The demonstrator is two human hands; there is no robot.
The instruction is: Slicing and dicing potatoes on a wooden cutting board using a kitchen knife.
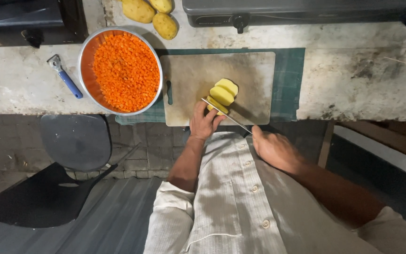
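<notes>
The left hand rested on the near edge of a pale, worn rectangular cutting board, its fingers curled and pressed together on the near end of a peeled yellow potato. The potato lay near the middle of the board, slightly toward the near side, already cut into thick slices that leaned one against another toward the far side. The right hand was closed in a fist around the handle of a thin-bladed steel knife, held off the near edge of the counter; the blade ran diagonally up and to the left, its tip touching the potato just beside the left fingertips.

The board sat on a dark green cloth spread over a stained, pale stone counter. Just left of the board, touching its edge, stood a round steel bowl filled with finely diced orange carrot. Further left lay a peeler with a blue handle. At the far edge, three unpeeled yellowish potatoes lay together. A dark gas stove stood at the far right and another dark appliance at the far left. The person wore a pale striped button shirt.
</notes>
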